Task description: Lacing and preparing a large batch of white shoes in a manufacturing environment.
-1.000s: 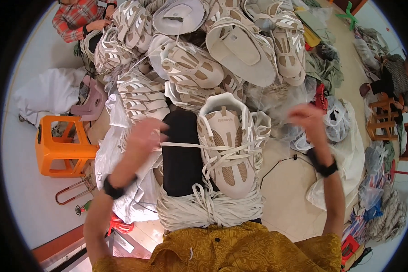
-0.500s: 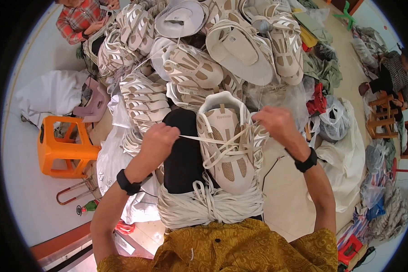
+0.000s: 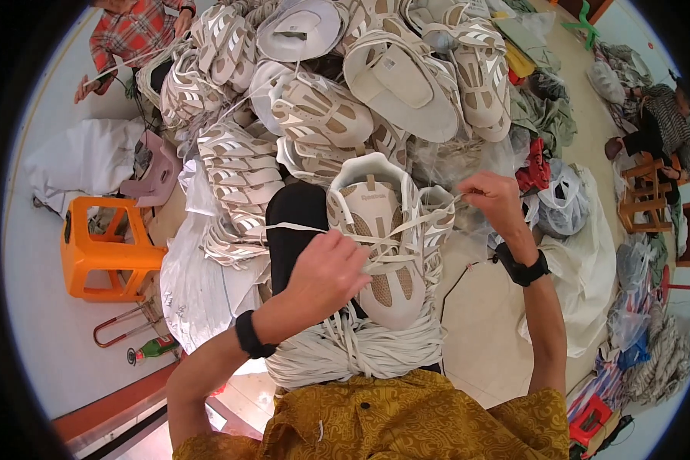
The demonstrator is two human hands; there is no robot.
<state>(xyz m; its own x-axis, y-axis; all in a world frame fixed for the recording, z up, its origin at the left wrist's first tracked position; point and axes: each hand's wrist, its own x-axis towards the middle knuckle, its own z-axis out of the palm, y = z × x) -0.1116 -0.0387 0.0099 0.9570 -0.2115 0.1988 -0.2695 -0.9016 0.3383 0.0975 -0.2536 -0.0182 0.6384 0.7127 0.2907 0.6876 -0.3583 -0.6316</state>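
A beige-and-white shoe upper (image 3: 376,222) lies toe toward me, on the right part of a black pad (image 3: 287,245) in front of me. A cream shoelace (image 3: 395,259) crosses its front. My left hand (image 3: 326,272) is closed at the left edge of the upper, pinching the shoelace, whose loose end trails left over the pad. To the right of the upper, my right hand (image 3: 494,201) pinches the other end and holds it taut. Nearer to my body, a thick bundle of cream laces (image 3: 353,349) lies across the pad's near end.
Many similar shoe uppers (image 3: 322,107) are piled beyond the pad. An orange stool (image 3: 107,245) and a green bottle (image 3: 157,346) stand left. A co-worker in a red checked shirt (image 3: 134,34) is at the far left; another person (image 3: 663,123) is at the right, near a wooden stool (image 3: 644,195).
My left hand has moved right, from over the pad to the upper's edge. My right hand has shifted a little outward with the lace. The checked-shirt co-worker's arm has stretched out left.
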